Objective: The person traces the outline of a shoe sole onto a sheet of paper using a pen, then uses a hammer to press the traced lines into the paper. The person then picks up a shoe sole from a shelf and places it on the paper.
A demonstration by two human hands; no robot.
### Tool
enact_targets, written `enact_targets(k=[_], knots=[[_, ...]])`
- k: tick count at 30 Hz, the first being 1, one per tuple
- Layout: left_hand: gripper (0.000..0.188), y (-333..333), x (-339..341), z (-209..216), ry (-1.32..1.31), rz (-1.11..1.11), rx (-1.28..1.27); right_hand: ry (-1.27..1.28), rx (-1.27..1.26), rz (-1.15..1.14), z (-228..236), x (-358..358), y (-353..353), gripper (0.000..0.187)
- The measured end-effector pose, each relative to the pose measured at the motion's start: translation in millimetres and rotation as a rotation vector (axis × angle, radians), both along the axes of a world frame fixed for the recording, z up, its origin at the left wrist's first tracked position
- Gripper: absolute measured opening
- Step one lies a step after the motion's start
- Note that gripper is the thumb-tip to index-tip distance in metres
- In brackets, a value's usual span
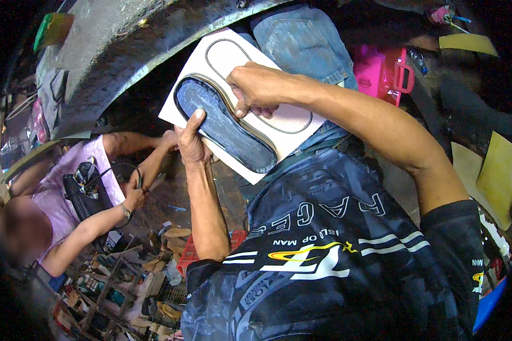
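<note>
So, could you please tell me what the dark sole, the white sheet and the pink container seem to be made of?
Dark sole: probably rubber, scuffed, from its streaky surface and raised rim.
White sheet: perhaps card or foam, matte, since it looks flat with crisp edges.
Pink container: likely glossy plastic, given its sheen.

L hand (193, 142) pins dk shoe sole (224, 126) to wht sheet (228, 58), R hand (256, 86) at sole's edge, jeans (301, 48) underneath, co-worker (60, 196) w/ blk bag (90, 200) off to L.

Close wide fisheye view from head height, steeply downward
</note>
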State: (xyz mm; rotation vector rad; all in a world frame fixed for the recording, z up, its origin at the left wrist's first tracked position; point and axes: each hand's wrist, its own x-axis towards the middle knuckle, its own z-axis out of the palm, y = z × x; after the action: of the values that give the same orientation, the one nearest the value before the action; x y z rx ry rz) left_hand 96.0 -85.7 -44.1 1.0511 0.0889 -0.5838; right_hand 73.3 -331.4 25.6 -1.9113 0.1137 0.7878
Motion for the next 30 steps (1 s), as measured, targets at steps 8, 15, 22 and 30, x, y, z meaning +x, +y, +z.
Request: enact_targets(k=[8, 15, 22, 30], knots=[[0.052, 2, 2, -5, -0.025, -0.007, -0.025, -0.223, -0.347, -0.035, 0, -6, 19, 0.040], [0.048, 3, 4, -6, -0.024, -0.018, -0.042, -0.289, -0.365, -0.111, -12, -11, 27, 0.039], [0.051, 3, 4, -7, -0.033, 0.000, -0.025, -0.310, -0.336, -0.081, -12, -13, 25, 0.038], [0.052, 0, 3, -4, 0.007, 0.018, -0.077, -0.535, -0.266, -0.019, -16, -40, 21, 0.035]])
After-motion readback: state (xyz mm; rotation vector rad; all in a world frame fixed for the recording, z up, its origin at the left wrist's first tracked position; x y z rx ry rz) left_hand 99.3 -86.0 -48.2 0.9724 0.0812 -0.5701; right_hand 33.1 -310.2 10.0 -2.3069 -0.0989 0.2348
